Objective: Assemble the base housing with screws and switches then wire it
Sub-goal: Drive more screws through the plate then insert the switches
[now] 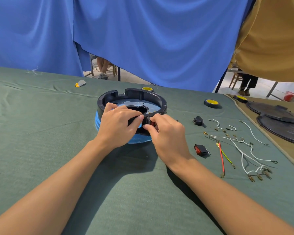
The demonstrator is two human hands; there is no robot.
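Note:
The round black base housing (153, 97) sits on a blue ring (97, 122) in the middle of the green table. My left hand (119, 124) grips the housing's near wall, thumb against its front. My right hand (166, 134) pinches a red rocker switch (152, 123) at the front wall of the housing, right beside my left thumb. A second red rocker switch (201, 149) lies loose on the cloth to the right. White wires with terminals (244, 150) and a red wire (221, 158) with a yellow-green one lie further right.
A small black part (198, 120) lies right of the housing. Rolls of black tape with yellow cores (211, 102) sit at the back right. Two dark round covers (277, 114) rest on a tan mat at the right edge. Blue curtains hang behind the table.

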